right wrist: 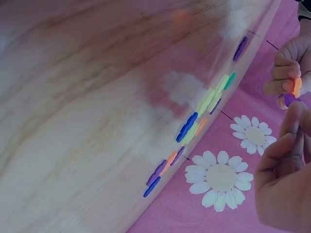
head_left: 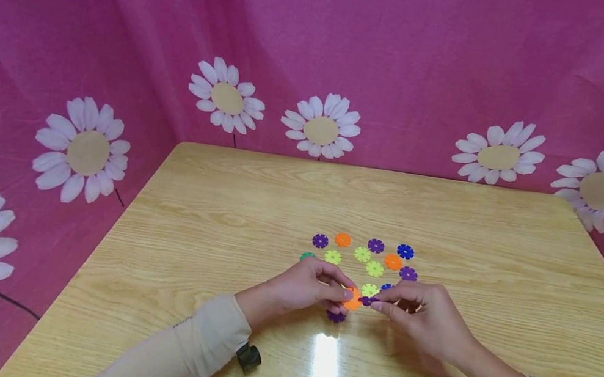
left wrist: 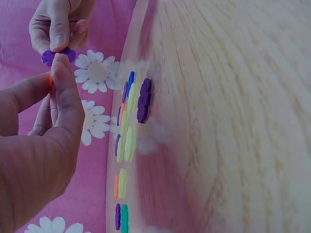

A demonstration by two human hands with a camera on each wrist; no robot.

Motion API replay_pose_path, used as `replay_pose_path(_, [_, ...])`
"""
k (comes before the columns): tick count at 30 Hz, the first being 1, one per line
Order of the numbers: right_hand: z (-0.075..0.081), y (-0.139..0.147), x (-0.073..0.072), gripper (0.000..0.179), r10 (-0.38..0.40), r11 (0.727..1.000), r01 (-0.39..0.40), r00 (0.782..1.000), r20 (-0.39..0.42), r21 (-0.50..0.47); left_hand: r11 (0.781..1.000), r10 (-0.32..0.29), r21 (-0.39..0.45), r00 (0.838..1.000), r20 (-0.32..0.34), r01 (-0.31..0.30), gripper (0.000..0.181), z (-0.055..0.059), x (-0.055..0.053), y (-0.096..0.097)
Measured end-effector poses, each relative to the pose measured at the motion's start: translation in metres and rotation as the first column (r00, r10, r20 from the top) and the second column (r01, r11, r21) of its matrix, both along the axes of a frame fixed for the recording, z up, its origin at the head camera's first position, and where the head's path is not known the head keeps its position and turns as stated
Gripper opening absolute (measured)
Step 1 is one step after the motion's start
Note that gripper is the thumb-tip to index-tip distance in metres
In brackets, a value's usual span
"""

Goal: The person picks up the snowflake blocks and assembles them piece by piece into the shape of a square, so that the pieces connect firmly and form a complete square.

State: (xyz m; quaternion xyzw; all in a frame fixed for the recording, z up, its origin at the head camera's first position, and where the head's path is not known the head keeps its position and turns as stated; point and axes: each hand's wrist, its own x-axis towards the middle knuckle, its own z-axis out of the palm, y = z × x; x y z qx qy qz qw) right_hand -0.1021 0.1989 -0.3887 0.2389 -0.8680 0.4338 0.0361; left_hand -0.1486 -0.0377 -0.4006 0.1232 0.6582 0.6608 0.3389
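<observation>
My left hand pinches an orange notched disc between thumb and fingers. Opposite it, my right hand pinches a purple notched disc, held edge-on to the orange one. The two discs meet at their rims, raised above the table in both wrist views. In the left wrist view the purple disc lies crosswise to the orange disc, which is mostly covered by the left fingers. On the table just below the left hand lies another purple disc.
Beyond the hands, several loose discs lie flat on the wooden table, among them a yellow-green disc, a blue disc and an orange disc. A green disc is partly hidden by the left hand. A pink flowered cloth hangs behind.
</observation>
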Motion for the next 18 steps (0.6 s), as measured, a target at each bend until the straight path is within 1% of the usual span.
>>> replay_pose_path(7, [-0.001,0.001,0.002,0.008,-0.013,1.0,0.013,1.0,-0.027,-0.014,0.999,0.014,0.044,0.999,0.035,-0.016,0.018,0.002,0.001,0.002])
replay_pose_path(11, [-0.002,0.001,0.004,0.011,-0.02,0.999,0.018,0.998,-0.064,-0.027,0.996,0.024,0.082,0.998,0.057,-0.029,0.019,0.002,0.001,0.006])
replay_pose_path(14, [0.003,-0.001,0.006,0.015,-0.031,0.998,0.026,0.995,-0.094,-0.049,0.994,0.042,0.099,0.997,0.07,-0.048,0.02,0.002,0.001,0.01])
replay_pose_path(18, [0.016,-0.007,0.009,0.016,-0.034,0.996,0.024,0.993,-0.115,-0.087,0.99,0.065,0.117,0.992,0.105,-0.078,0.021,0.002,0.0,0.013])
